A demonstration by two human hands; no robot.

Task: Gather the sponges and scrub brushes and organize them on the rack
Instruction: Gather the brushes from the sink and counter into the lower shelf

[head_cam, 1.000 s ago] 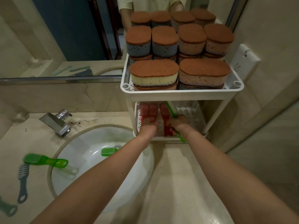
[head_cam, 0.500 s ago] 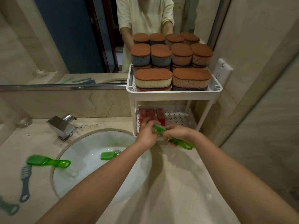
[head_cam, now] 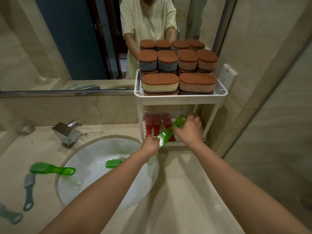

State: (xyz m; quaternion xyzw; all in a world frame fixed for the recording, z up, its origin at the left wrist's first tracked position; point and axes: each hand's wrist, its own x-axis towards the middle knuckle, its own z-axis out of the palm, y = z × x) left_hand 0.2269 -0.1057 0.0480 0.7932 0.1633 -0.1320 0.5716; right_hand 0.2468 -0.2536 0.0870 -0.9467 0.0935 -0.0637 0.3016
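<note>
At the rack's [head_cam: 181, 98] lower shelf, beside three red brushes [head_cam: 156, 123], the left hand [head_cam: 151, 146] and right hand [head_cam: 189, 130] both grip one green brush [head_cam: 180, 121]; sponges [head_cam: 179, 65] already fill the top shelf, while other green brushes [head_cam: 52, 169] and grey brushes [head_cam: 29, 190] wait left of the rack.

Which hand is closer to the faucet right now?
Left. The left hand grips the near end of the green brush by the sink rim, right of the faucet; the right hand holds its far end at the rack, farther right.
</note>
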